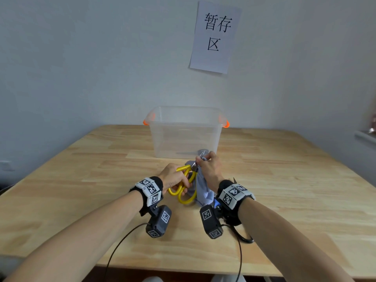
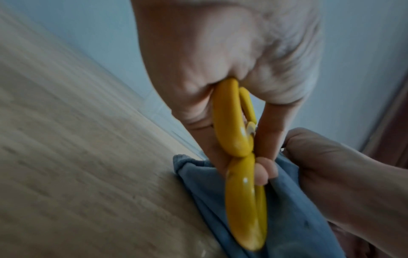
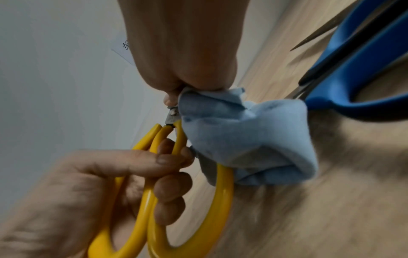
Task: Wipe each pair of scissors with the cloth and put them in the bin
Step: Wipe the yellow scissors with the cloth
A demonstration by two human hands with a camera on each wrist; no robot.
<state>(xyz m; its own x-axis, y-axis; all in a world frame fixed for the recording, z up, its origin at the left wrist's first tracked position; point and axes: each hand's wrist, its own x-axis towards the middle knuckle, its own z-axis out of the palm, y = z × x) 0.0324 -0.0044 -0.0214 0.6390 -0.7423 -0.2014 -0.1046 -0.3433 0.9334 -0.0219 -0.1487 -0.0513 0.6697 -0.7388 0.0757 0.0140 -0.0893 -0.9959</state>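
Note:
My left hand [image 1: 173, 178] grips the yellow loop handles of a pair of scissors [image 1: 184, 188], fingers through the loops [image 3: 167, 185]. The same yellow handles [image 2: 243, 183] fill the left wrist view. My right hand [image 1: 207, 167] pinches a light blue cloth [image 3: 249, 139] around the blades, which are mostly hidden; only the pivot [image 3: 173, 115] shows. The cloth [image 1: 200, 190] hangs down to the table. A clear plastic bin [image 1: 185, 131] with orange handles stands just beyond my hands, with a dark pair of scissors [image 1: 193, 152] lying inside.
A blue-handled pair of scissors [image 3: 362, 57] lies on the wooden table [image 1: 284, 180] to the right of my right wrist. A paper sign [image 1: 215, 37] hangs on the wall behind the bin. A ledge [image 1: 366, 137] sits at the far right.

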